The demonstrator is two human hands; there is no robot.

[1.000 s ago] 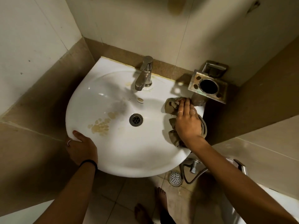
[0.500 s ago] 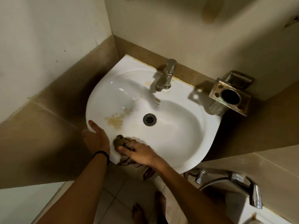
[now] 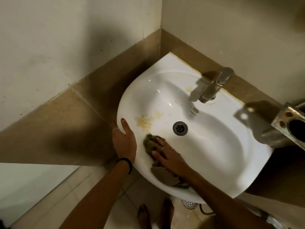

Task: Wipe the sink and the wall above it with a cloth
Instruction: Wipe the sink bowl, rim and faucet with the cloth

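A white sink (image 3: 214, 146) is fixed in the corner, with yellow-brown stains left of its metal drain (image 3: 179, 128). My right hand (image 3: 168, 156) presses flat on a brown cloth (image 3: 149, 143) inside the basin's near left slope; part of the cloth trails over the front rim under my wrist. My left hand (image 3: 125, 141) grips the sink's left rim, thumb on top. The tiled wall (image 3: 231, 30) rises behind the sink.
A metal tap (image 3: 212, 86) stands at the back of the sink. A metal toothbrush holder (image 3: 290, 126) juts from the wall at the right edge. Brown tile band runs along both walls. My bare feet and a floor drain (image 3: 189, 203) show below the sink.
My right hand has carried the cloth from the sink's right rim across to the near left of the basin, then slightly inward toward the stains. The view has swung left. My left hand keeps its grip.
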